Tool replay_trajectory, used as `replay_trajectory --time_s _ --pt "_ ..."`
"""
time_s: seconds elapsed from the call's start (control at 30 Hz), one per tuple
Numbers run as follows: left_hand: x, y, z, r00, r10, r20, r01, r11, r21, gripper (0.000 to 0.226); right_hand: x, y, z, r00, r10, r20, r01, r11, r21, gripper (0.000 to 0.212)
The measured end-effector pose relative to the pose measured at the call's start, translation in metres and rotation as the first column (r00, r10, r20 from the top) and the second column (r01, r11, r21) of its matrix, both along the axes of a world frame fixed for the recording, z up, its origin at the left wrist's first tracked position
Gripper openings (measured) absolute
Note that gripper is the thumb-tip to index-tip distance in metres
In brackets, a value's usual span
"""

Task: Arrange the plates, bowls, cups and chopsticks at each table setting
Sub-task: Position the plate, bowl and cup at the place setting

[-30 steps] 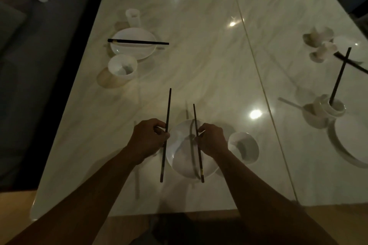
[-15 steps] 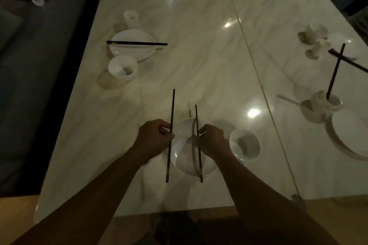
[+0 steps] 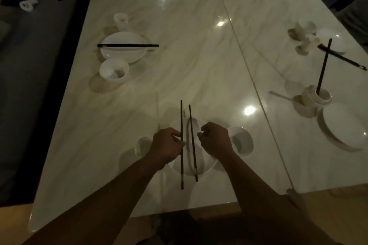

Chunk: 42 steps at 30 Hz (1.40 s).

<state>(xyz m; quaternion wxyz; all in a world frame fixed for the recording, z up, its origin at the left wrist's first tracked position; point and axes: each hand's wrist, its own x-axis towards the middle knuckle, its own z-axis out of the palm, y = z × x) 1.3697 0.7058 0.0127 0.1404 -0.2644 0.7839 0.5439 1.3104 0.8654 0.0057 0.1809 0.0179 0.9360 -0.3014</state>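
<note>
At the near edge of the marble tabletop (image 3: pixel 179 65), the left hand (image 3: pixel 166 146) pinches the left chopstick (image 3: pixel 181 143) over the white plate (image 3: pixel 196 167), while the right hand (image 3: pixel 216 140) is loosely curled and grasps nothing, just beside the right chopstick (image 3: pixel 192 143). That chopstick appears to lie across the plate unsupported by any finger. Risk: both sticks overhang the rim toward the near edge, so a nudge while aligning them could roll one off the plate.
</note>
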Motion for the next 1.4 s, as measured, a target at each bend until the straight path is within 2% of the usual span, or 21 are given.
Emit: replay_trajectory --time_s 0.17,0.37,0.5,0.6,0.73,0.83,0.93,1.0,1.17,1.4 --pt "-0.009 0.024 -0.019 0.995 0.045 0.084 -0.048 0.998 0.030 0.024 0.007 0.028 0.012 0.998 0.053 -0.034 -0.053 0.998 0.021 0.024" --pt "-0.016 0.033 -0.037 0.988 0.113 0.109 -0.116 0.993 0.027 0.026 -0.007 0.058 0.023 0.988 0.119 -0.094 -0.120 0.993 -0.004 0.023" --pt "-0.019 0.036 -0.039 0.987 0.134 0.091 -0.135 0.991 0.010 0.031 -0.022 0.088 0.026 0.977 0.066 -0.201 -0.069 0.998 -0.007 0.022" --pt "-0.022 0.042 -0.037 0.984 0.151 0.089 -0.150 0.988 -0.019 0.033 -0.027 0.109 0.024 0.977 0.026 -0.212 -0.024 1.000 0.011 0.023" --pt "-0.024 0.045 -0.041 0.985 0.161 0.067 -0.155 0.984 -0.090 0.035 -0.029 0.129 0.016 0.978 0.022 -0.208 -0.014 0.999 0.039 0.025" --pt "-0.026 0.050 -0.035 0.987 0.152 0.059 -0.137 0.968 -0.209 0.018 -0.029 0.136 0.012 0.976 0.030 -0.215 -0.021 0.999 0.042 0.025" --pt "-0.028 0.056 -0.029 0.997 0.070 0.033 -0.051 0.913 -0.404 0.039 -0.028 0.141 0.011 0.980 0.044 -0.195 -0.037 0.999 0.040 0.025" --pt "-0.028 0.061 -0.028 0.999 0.031 0.029 -0.014 0.882 -0.470 0.054 -0.028 0.144 0.010 0.983 0.056 -0.175 -0.049 0.998 0.040 0.026" --pt "-0.027 0.071 -0.024 0.997 0.047 0.054 -0.015 0.873 -0.487 0.045 -0.027 0.146 0.012 0.985 0.076 -0.152 -0.071 0.997 0.037 0.030" --pt "-0.024 0.072 -0.025 0.997 0.064 0.039 -0.036 0.864 -0.502 0.046 -0.025 0.154 0.012 0.980 0.108 -0.169 -0.101 0.994 0.045 0.030"
